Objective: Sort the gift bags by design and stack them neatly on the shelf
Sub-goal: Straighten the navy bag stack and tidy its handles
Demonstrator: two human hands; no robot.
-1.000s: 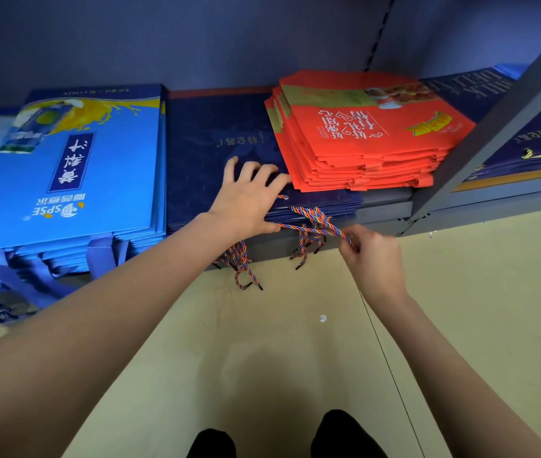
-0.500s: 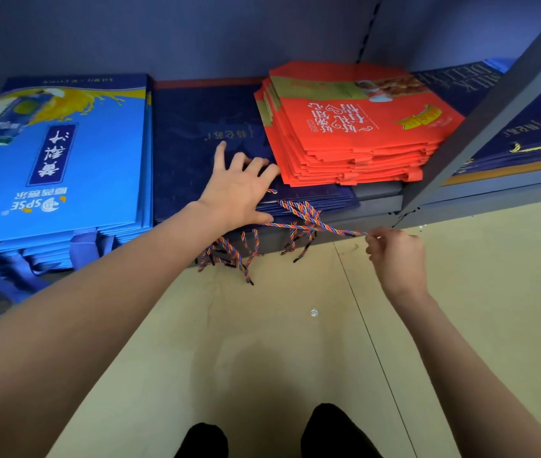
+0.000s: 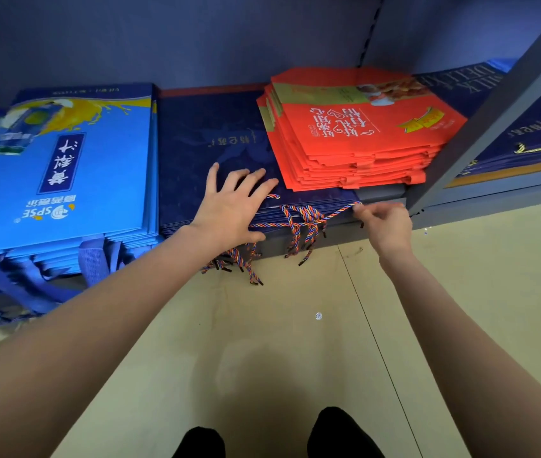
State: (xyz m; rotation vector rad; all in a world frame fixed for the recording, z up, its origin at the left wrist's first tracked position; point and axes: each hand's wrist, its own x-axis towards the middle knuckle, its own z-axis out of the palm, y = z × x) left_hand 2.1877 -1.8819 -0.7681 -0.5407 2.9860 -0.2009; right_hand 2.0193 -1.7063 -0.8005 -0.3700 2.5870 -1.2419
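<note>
Since half a second ago my right hand (image 3: 384,226) has come back in toward the shelf edge (image 3: 480,196), and the braided cord (image 3: 338,211) it pulled out to the right now runs shorter, from the hand back to the dark stack. That hand's fingers are curled, pinching the cord's end at centre right of the frame. My left hand (image 3: 232,206) has kept its place: fingers straight and spread, palm pressing flat on the front edge of the navy gift bag stack (image 3: 203,140) at frame centre.

Noted on the shelf: the navy stack lies flat in the middle. Several multicoloured cord handles (image 3: 305,233) hang over its front edge, more below my left wrist. A stack of red-orange gift bags (image 3: 355,140) rests on the right part of the navy stack, slightly skewed. A light blue gift bag stack (image 3: 64,166) lies just beside it at the left of the frame, its blue strap handles (image 3: 90,266) drooping over the edge. Further navy bags with gold print (image 3: 527,140) lie at upper right, behind a grey shelf post (image 3: 494,120). Beige floor (image 3: 262,358) fills the lower frame.
</note>
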